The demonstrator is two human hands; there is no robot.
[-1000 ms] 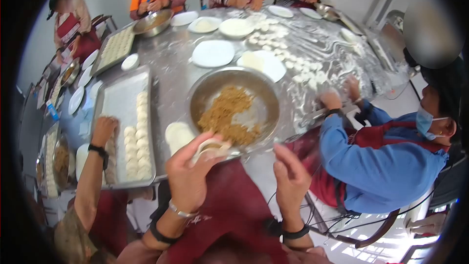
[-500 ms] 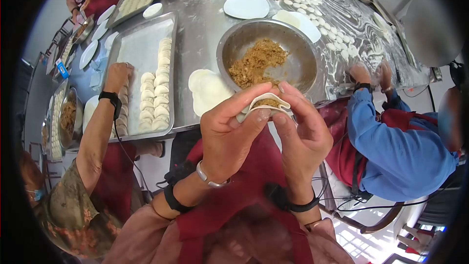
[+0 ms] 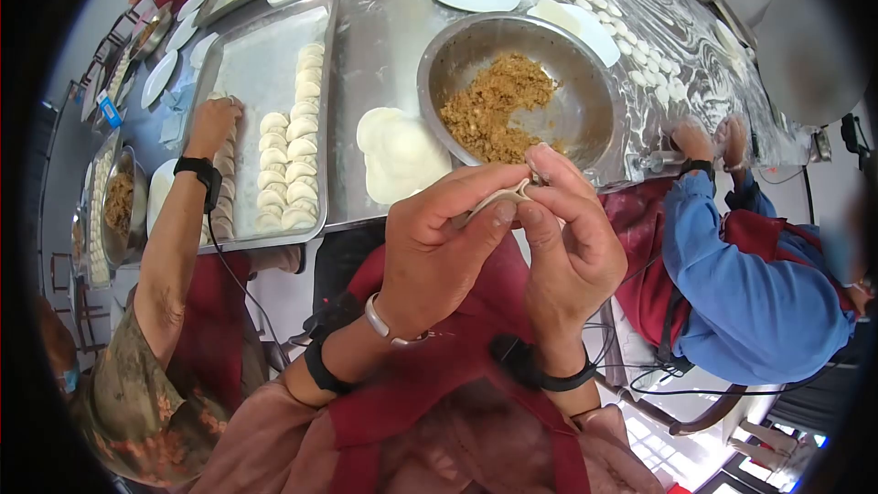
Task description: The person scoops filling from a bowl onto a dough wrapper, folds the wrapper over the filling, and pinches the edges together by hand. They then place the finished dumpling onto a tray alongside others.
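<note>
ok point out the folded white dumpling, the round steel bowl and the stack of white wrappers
folded white dumpling (image 3: 497,195): head view, on the visible dough edge
round steel bowl (image 3: 585,105): head view, on the bare inner wall
stack of white wrappers (image 3: 400,151): head view, on the top wrapper

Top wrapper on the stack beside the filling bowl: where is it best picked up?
Likely by its near rim, approached low from the near side with a shallow pinch. The wrappers lie flat and slightly fanned, which leaves thin rims exposed there, while the steel bowl crowds their right side.
</note>
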